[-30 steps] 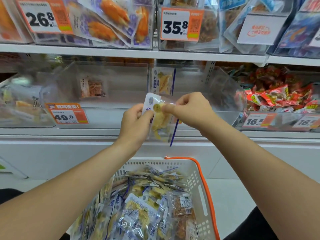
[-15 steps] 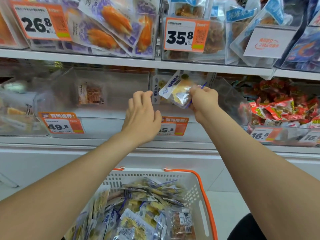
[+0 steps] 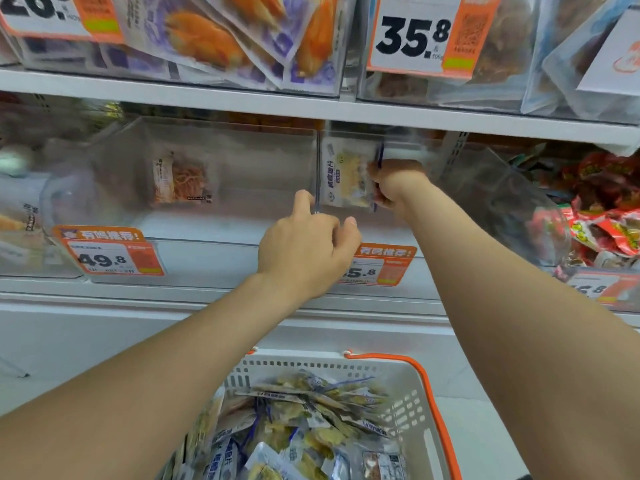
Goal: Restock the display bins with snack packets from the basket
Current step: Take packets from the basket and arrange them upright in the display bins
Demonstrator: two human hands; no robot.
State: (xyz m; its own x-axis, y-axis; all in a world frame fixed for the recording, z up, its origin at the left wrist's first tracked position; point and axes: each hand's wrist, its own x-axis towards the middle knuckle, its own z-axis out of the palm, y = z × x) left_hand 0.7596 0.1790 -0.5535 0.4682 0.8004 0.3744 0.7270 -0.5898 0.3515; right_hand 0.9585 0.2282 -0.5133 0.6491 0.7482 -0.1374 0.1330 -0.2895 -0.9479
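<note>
My right hand reaches into the clear display bin on the middle shelf. It pinches the right edge of a white and yellow snack packet with a blue stripe, held upright near the bin's left wall. My left hand hovers at the front of that bin with loosely curled fingers and holds nothing. Its index finger touches the clear divider between two bins. Below, the white basket with an orange handle holds several similar packets.
The clear bin on the left holds one packet of brown strips. Red packets fill the bin on the right. Orange price tags hang on the bin fronts. The shelf above carries full bins.
My right hand has carried the packet from chest height up and deeper into the bin, turning it upright. My left hand let go of it and rose to the bin's front.
</note>
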